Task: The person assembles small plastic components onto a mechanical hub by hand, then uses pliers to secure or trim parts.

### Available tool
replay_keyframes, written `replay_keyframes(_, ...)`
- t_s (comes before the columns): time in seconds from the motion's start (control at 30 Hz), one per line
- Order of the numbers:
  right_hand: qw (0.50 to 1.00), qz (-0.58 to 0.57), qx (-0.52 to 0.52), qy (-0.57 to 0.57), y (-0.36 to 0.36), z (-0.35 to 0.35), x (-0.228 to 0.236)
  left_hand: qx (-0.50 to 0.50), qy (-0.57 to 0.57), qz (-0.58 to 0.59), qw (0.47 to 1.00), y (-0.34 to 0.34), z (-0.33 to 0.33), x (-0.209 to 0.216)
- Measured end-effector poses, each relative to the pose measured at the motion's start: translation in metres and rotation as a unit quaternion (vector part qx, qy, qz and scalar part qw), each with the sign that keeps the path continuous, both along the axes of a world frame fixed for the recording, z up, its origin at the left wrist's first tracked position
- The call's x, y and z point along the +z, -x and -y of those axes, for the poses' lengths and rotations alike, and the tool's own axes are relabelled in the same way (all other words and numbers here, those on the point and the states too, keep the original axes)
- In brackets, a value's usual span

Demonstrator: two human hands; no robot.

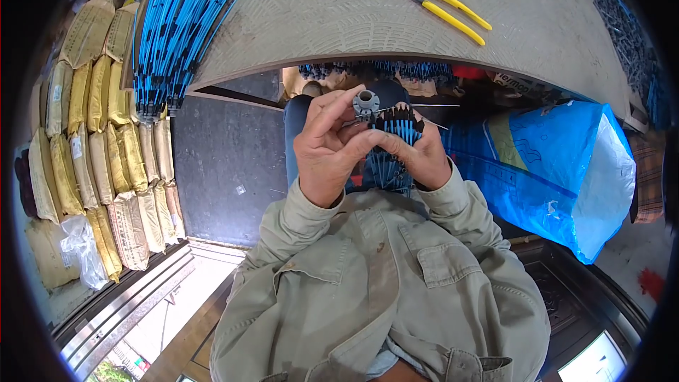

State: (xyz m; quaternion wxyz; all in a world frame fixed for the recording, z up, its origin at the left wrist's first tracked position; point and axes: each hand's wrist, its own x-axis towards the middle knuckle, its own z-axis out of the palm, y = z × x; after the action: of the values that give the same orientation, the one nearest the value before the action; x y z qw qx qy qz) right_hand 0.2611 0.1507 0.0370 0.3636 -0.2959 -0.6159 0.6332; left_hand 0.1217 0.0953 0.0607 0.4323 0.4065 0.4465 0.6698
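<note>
- A grey, round, notched fitting with a dark central hole point(366, 102) is in front of the person's torso, off the near edge of the table; its round end faces up toward the camera, and the body below is mostly hidden by fingers.
- Beside it, just to the right, is a bundle of slim blue strands with black ends point(399, 128); its long axis runs away from the body, black ends toward the table, blue lengths toward the lap.
- Thin, straight, silvery wires point(444, 105) stick out rightward from between the hands, lying roughly crosswise to the bundle.
- The left hand point(327, 143) grasps the grey fitting, fingers curled behind it, thumb reaching across in front.
- The right hand point(428, 158) grips the bundle, its thumb near the left thumb; whether it also pinches the wires, I cannot tell.
- On the grey, textured table point(318, 18) beyond lie yellow-handled metal pliers point(440, 8), jaws pointing left, and at the left a large pile of black-and-blue strands point(185, 25).
- Right of the person is a shiny blue plastic sack point(544, 163); at far left, stacked tan and yellow packages point(106, 141).
</note>
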Motion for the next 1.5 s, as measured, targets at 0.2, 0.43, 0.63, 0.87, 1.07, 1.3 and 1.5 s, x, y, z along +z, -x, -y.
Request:
replay_keyframes(0.2, 0.998, -0.036, 0.017, 0.058, 0.003, 0.004, 0.017, 0.049, 0.002, -0.052, 0.997, 0.000, 0.001, -0.005)
replay_keyframes(0.43, 0.988, -0.035, 0.115, 0.099, 0.001, -0.005, 0.013, 0.004, 0.044, -0.021, 0.999, 0.010, 0.001, -0.001)
replay_keyframes(0.63, 0.994, -0.070, 0.073, 0.051, 0.003, -0.006, 0.003, -0.003, 0.005, -0.011, 1.000, 0.010, -0.001, -0.002)
replay_keyframes(0.87, 0.987, -0.134, 0.053, -0.071, 0.003, -0.010, 0.002, 0.010, -0.007, -0.063, 0.998, 0.006, 0.003, 0.005)
replay_keyframes(1.07, 0.986, -0.157, 0.048, -0.034, 0.007, -0.008, -0.005, 0.020, -0.007, -0.101, 0.995, 0.005, 0.009, 0.008)
replay_keyframes(1.3, 0.991, -0.089, 0.092, -0.026, 0.005, -0.005, 0.004, -0.017, 0.022, -0.046, 0.999, 0.016, 0.012, 0.007)
replay_keyframes(1.5, 0.977, -0.067, 0.163, 0.120, 0.003, -0.010, 0.013, -0.106, 0.006, -0.008, 0.994, 0.033, 0.012, 0.003)
